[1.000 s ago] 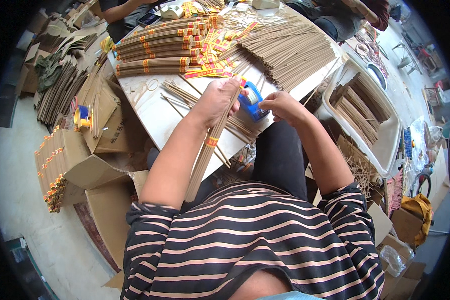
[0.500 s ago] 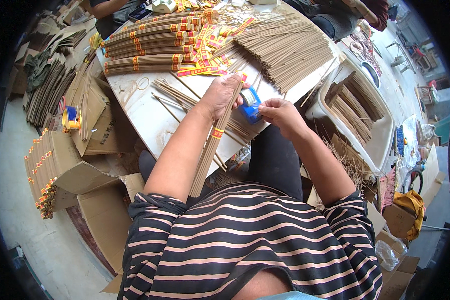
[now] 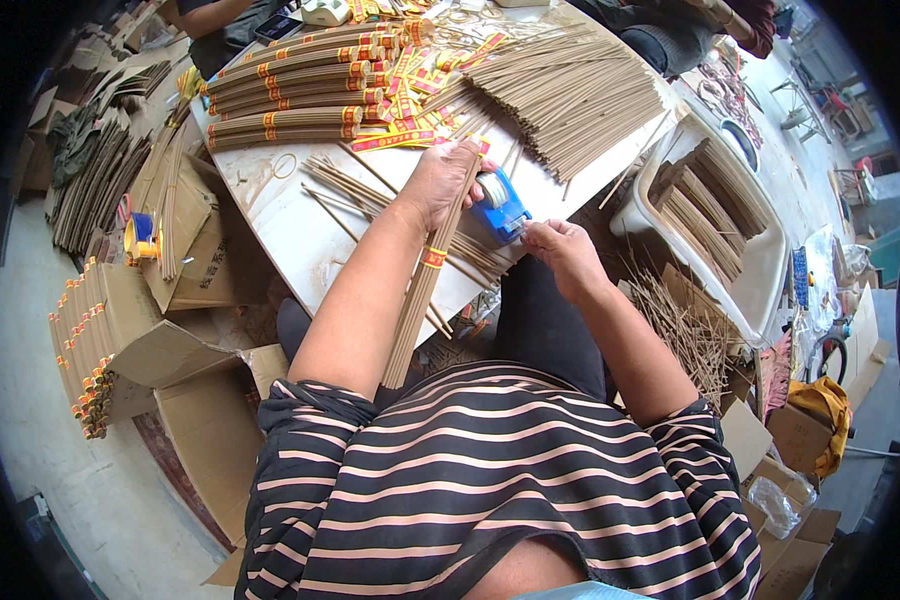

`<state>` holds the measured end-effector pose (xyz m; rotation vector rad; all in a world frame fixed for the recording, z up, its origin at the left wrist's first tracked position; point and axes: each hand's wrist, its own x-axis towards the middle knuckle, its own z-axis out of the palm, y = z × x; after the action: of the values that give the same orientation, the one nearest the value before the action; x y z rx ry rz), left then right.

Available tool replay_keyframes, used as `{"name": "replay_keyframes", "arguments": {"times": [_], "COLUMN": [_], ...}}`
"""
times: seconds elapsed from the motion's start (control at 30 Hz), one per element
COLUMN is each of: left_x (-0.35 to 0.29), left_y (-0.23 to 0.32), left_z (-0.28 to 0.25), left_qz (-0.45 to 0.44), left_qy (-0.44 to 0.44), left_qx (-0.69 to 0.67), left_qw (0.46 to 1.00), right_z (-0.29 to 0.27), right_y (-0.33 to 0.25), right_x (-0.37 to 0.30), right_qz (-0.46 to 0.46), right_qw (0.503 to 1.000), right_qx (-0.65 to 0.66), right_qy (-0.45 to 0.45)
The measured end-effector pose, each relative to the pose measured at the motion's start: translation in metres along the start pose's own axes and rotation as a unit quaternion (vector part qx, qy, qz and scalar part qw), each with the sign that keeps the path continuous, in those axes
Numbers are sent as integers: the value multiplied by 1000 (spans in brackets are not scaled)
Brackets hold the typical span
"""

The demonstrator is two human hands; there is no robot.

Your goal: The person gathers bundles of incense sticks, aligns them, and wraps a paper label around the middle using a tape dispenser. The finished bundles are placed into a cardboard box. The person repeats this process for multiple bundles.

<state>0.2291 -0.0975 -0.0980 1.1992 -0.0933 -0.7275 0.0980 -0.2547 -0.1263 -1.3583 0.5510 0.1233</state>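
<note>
While banded bundles of sticks stand at the far left near an open cardboard box, more wrapped bundles lie stacked on the white table. The left hand is closed around a slender bundle of brown sticks, which slants from the table's edge toward the striped shirt. Just beside that hand is a blue tape dispenser; at its near end the right hand pinches its fingertips together, though whether they grip tape cannot be told. Farther right, a white tub holds sticks.
</note>
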Motion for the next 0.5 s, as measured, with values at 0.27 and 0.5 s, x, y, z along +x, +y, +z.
{"name": "replay_keyframes", "arguments": {"times": [0.27, 0.5], "left_x": [0, -3], "left_y": [-2, 5], "left_z": [-2, 4], "left_qz": [2, -14], "left_qy": [-3, 12], "left_qx": [4, 15], "left_qw": [1000, 1000], "right_z": [6, 1], "right_y": [-4, 2], "right_x": [-1, 2], "right_qz": [-3, 15], "right_qw": [1000, 999], "right_qx": [-23, -48], "right_qy": [11, 7]}}
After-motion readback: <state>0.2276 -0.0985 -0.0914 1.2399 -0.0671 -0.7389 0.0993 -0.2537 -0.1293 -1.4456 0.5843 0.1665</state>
